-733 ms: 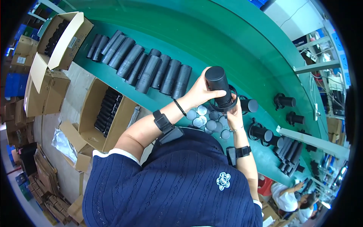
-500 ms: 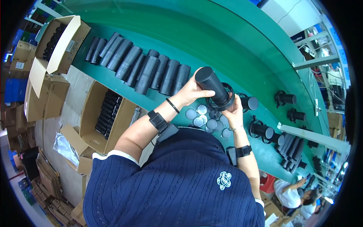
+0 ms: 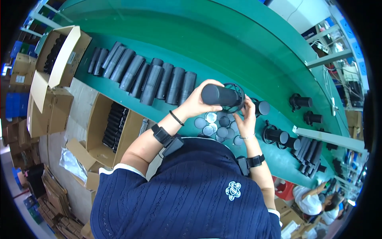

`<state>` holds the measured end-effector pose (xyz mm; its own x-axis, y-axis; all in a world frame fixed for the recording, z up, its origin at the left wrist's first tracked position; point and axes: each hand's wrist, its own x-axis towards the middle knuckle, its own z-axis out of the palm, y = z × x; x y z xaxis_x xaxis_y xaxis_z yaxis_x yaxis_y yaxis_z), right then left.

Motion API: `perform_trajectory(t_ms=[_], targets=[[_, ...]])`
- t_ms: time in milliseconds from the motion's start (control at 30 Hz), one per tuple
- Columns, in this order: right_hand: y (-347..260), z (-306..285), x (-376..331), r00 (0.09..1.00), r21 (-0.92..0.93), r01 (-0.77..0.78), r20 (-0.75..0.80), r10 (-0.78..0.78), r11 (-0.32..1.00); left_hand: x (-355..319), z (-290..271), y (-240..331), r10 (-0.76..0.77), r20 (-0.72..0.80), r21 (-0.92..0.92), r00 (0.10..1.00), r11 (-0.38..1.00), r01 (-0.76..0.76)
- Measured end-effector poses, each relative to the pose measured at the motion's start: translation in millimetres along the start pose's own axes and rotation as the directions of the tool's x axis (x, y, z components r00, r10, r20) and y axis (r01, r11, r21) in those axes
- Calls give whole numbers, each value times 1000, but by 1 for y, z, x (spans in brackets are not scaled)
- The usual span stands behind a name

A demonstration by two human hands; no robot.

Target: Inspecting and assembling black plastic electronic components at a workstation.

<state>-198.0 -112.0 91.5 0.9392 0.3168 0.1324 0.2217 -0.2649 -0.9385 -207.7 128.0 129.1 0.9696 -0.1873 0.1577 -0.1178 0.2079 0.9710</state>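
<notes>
A row of tubes [image 3: 143,75] is lying on the bench [image 3: 238,47] at ten o'clock from the held cylinder [image 3: 219,95]. Round discs [image 3: 217,125] are lying at six o'clock beneath it, and assembled units [image 3: 278,135] are standing at four o'clock. An open carton [image 3: 113,127] is sitting off the bench edge at eight o'clock.

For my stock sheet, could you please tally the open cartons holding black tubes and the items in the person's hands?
Open cartons of tubes: 2
Black tube in left hand: 1
Wire ring at right hand: 1
Total: 4
</notes>
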Motion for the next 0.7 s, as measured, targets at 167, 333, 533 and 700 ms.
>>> perform_trajectory(t_ms=[167,333,533,700], targets=[[-17,-21,-12,998,-169,61,-8,-63,984,15,-2,-4,131,122,177,984,972,-151],[-19,-45,-34,996,-212,28,-73,-44,977,48,1,-27,114,195,251,974,954,-162],[-31,-64,-55,979,-162,-185,-117,167,969,140,18,-67,-281,-181,-466,942,868,170],[-35,-68,-62,970,-94,-210,-143,195,973,181,8,-115,-575,24,-805,818,474,357]])
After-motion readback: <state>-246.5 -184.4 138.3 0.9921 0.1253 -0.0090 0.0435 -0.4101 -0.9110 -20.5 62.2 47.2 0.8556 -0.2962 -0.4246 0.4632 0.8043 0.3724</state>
